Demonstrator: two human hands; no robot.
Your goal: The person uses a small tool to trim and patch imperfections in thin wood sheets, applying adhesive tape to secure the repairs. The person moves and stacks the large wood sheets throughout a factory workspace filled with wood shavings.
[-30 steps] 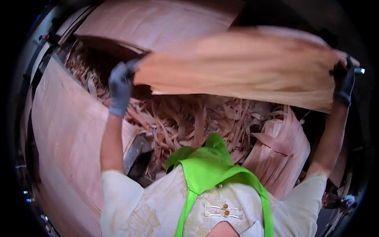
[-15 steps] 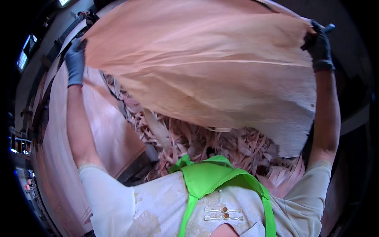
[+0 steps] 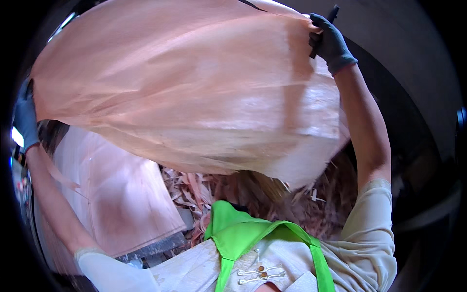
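We see two gloved hands up high and far apart: the left hand (image 3: 25, 117) is gripping the left edge of a big sheet, and the right hand (image 3: 333, 44) has its fingers curled around a dark stick while it also holds the sheet near its top right corner. The biggest thing we see is that sheet, a thin, pinkish-tan wood veneer sheet (image 3: 204, 92). It hangs between the two hands, out in front of the body, with soft wrinkles and a wavy, ragged bottom edge. Below it, on the left, we see a wide, flat spread of pink veneer (image 3: 126, 194), partly under the left forearm. We also see the person's cream shirt (image 3: 180, 265) with short sleeves. Under the sheet's bottom edge lies a messy heap of curly wood strips (image 3: 197, 187), and some of it is blurry. In front of the shirt is a bright green apron (image 3: 243, 233). The dark stick (image 3: 334, 13) pokes out past both sides of the right hand. Smallest of all, we see little brown buttons (image 3: 263, 275) on the shirt.
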